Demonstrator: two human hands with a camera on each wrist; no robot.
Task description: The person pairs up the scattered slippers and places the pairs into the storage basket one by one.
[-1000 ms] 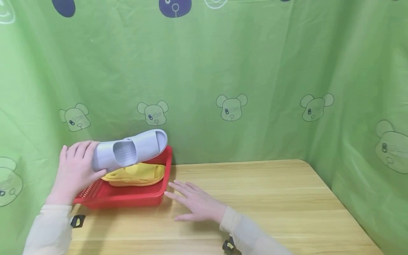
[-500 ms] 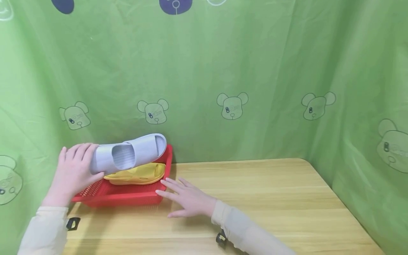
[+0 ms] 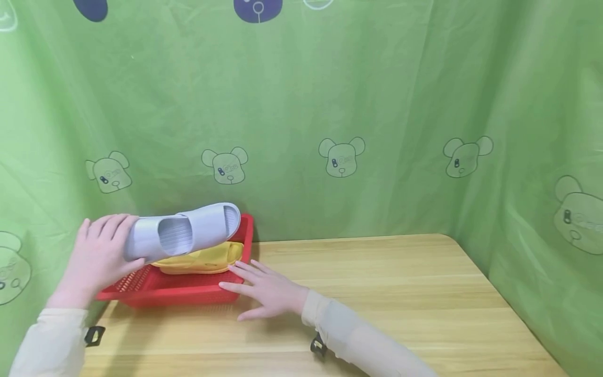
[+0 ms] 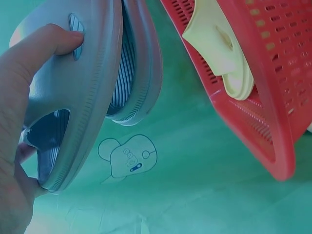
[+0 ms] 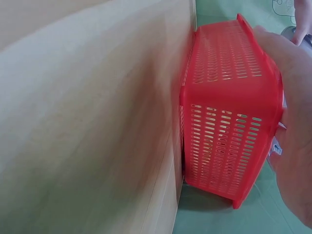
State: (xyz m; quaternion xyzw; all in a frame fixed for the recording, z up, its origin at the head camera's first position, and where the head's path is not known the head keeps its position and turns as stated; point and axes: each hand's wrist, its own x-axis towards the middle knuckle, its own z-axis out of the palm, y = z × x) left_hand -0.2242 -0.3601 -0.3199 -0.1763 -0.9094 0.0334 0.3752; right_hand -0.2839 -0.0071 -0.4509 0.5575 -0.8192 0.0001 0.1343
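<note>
My left hand (image 3: 99, 254) grips the heel end of a grey slipper (image 3: 181, 233) and holds it tilted above a red perforated basket (image 3: 174, 293) at the table's back left. The left wrist view shows the thumb and fingers curled round the grey slipper (image 4: 83, 97), with the basket (image 4: 263, 92) beside it. A yellow slipper (image 3: 202, 259) lies inside the basket, under the grey one. My right hand (image 3: 261, 290) is flat on the table with straight fingers touching the basket's front right corner; in the right wrist view the basket wall (image 5: 224, 112) fills the middle.
The wooden table (image 3: 377, 303) stretches to the right of the basket. A green curtain with bear prints (image 3: 341, 157) closes off the back and both sides. The basket sits close to the table's left edge.
The grey slipper has come down a little toward the basket and shifted left. My right hand has slid left until its fingers reach the basket's corner.
</note>
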